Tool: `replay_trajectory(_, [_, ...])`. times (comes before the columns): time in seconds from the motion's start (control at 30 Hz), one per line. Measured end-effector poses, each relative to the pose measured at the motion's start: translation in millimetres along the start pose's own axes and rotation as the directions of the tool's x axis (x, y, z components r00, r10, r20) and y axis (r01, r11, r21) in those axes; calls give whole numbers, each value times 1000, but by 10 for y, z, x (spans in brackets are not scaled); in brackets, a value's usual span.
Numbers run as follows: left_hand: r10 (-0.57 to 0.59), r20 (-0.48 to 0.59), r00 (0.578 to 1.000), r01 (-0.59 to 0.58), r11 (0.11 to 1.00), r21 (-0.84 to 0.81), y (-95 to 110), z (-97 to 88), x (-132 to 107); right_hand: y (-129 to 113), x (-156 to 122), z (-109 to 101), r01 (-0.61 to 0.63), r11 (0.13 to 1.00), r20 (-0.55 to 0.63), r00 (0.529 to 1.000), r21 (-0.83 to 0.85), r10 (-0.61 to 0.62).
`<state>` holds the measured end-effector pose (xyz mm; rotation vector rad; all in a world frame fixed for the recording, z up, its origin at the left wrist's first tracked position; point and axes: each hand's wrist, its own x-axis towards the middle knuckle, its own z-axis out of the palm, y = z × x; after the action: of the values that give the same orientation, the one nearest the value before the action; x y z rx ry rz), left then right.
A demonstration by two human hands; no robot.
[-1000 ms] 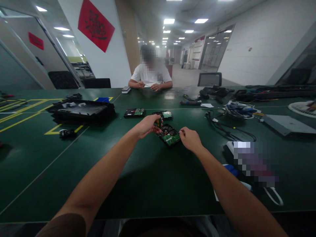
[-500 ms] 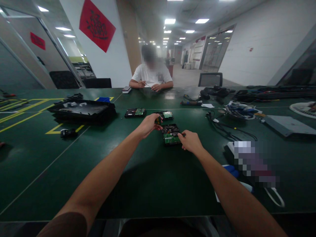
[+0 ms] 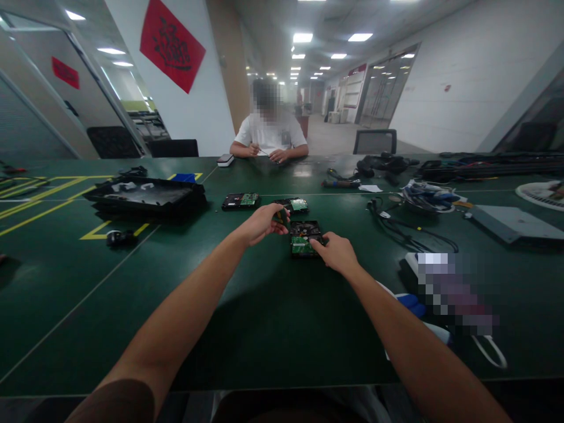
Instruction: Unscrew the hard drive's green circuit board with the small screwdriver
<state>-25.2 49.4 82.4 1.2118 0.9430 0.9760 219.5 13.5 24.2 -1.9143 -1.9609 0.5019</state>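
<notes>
Head view, and here the left hand (image 3: 263, 224) has its fingers curled around a small dark, yellow-marked item (image 3: 281, 217), while the right hand (image 3: 338, 251) grips the right side of the green-boarded drive (image 3: 304, 237) lying on the table (image 3: 282, 329), two other drives (image 3: 240, 201) beyond.

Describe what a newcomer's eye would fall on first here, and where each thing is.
Probably the red diamond-shaped sign, on the white pillar at upper left. Next, mid-table, the right hand grips the right edge of a black hard drive, while the left hand holds a dark-and-yellow object beside it. Beyond, a person in white sits across the table.
</notes>
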Motion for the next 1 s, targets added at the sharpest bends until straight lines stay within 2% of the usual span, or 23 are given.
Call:
replay_trajectory(0.17, [18, 29, 999, -18, 1000, 10, 12, 27, -30, 3, 37, 49, 32, 997, -57, 998, -69, -36])
replay_trajectory(0.33, [58, 44, 997, -59, 998, 32, -10, 71, -40, -1, 54, 69, 33, 998, -68, 997, -45, -36])
replay_trajectory(0.63, [159, -37, 987, -159, 987, 1, -68, 71, 33, -53, 92, 110, 6, 997, -140, 990, -75, -17])
replay_trajectory(0.83, [201, -115, 973, -196, 979, 59, 109, -24, -12, -47, 131, 133, 8, 997, -162, 987, -72, -20])
replay_trajectory(1.0, [239, -39, 970, -237, 970, 53, 220, 68, -109, -8, 119, 115, 21, 1000, -144, 989, 18, -18])
